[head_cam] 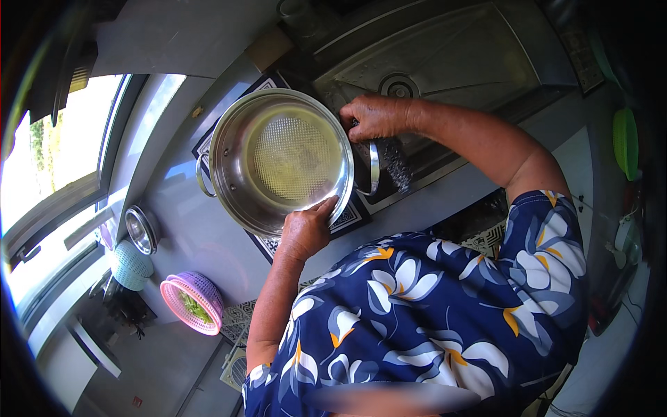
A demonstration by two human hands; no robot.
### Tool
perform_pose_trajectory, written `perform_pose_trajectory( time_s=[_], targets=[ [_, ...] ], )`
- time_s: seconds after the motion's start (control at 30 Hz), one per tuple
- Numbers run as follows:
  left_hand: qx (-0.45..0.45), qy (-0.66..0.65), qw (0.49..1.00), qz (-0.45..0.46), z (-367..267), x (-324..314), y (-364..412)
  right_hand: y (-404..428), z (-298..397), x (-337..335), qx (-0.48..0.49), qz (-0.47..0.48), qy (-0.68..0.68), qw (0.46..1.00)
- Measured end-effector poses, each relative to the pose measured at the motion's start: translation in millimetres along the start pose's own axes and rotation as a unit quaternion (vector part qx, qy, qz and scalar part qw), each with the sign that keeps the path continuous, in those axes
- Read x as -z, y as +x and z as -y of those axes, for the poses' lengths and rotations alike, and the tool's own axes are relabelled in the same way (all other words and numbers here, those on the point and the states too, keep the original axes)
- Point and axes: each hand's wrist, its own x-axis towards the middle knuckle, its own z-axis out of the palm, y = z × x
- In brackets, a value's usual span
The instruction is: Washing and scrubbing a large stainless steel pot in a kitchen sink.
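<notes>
A wide stainless steel pot [292, 156] with two loop handles stands on a black-and-white patterned mat beside the sink. Its inside faces up and shows a textured, yellowish bottom. My left hand [307, 229] grips the near rim, with fingers over the edge. At the pot's right side, my right hand [372, 117] is closed around a dark item, mostly hidden by the fingers. Just below that hand, a grey metal scourer [396, 166] shows past the pot's right handle; whether it is the same item is unclear.
The steel sink [469, 57] with its drain lies behind my right arm. At the left are steel bowls [140, 229], a light-blue basket [131, 265] and a pink-purple basket [192, 303] holding green vegetables. A green basket [625, 144] is at the far right.
</notes>
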Motion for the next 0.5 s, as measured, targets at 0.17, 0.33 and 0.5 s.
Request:
perform_pose_trajectory(
  time_s=[0.17, 0.33, 0.5],
  targets=[
    [0.018, 0.005, 1.0, 0.022, -0.7, 1.5, 1.9, -15.3, -2.7, -3.9, 0.016, -0.044, 0.025, 0.999],
    [0.018, 0.005, 1.0, 0.025, 0.9, 0.9, 1.4, -15.1, 1.9, 4.8, 0.004, -0.017, -0.021, 1.0],
    [0.017, 0.007, 0.999, 0.036, -1.0, 3.1, 1.6, -2.1, 1.0, -7.3, -0.002, -0.061, -0.022, 0.998]
  ],
)
